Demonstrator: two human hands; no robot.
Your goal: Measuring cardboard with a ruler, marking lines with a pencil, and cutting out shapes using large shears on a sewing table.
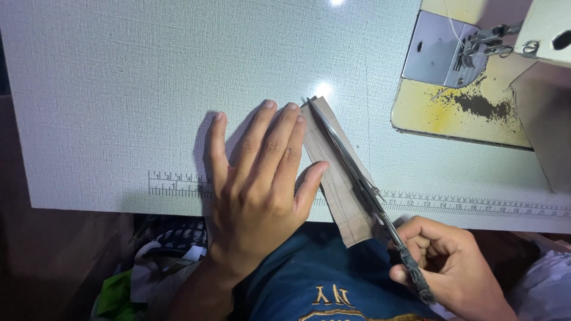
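The left hand (262,178) lies flat and spread, grasping nothing, palm down on the pale, woven-textured table top (119,89). Its fingertips and thumb press the near edge of a narrow strip of beige fabric (336,178). The strip is a long rectangle with faint stitched lines along it, lying at a slant, its lower end hanging just past the table's front edge. The right hand (449,267) is curled tight around the dark handles of a pair of scissors (369,193). The slim metal blades run up along the strip's right side, and the tips reach its upper corner. Whether the blades are parted cannot be told. A printed ruler scale (476,205) runs along the table's front edge, passing under the strip. At upper right sits a sewing machine (470,77), its cream-yellow bed worn and stained brown, with a dull metal needle plate.
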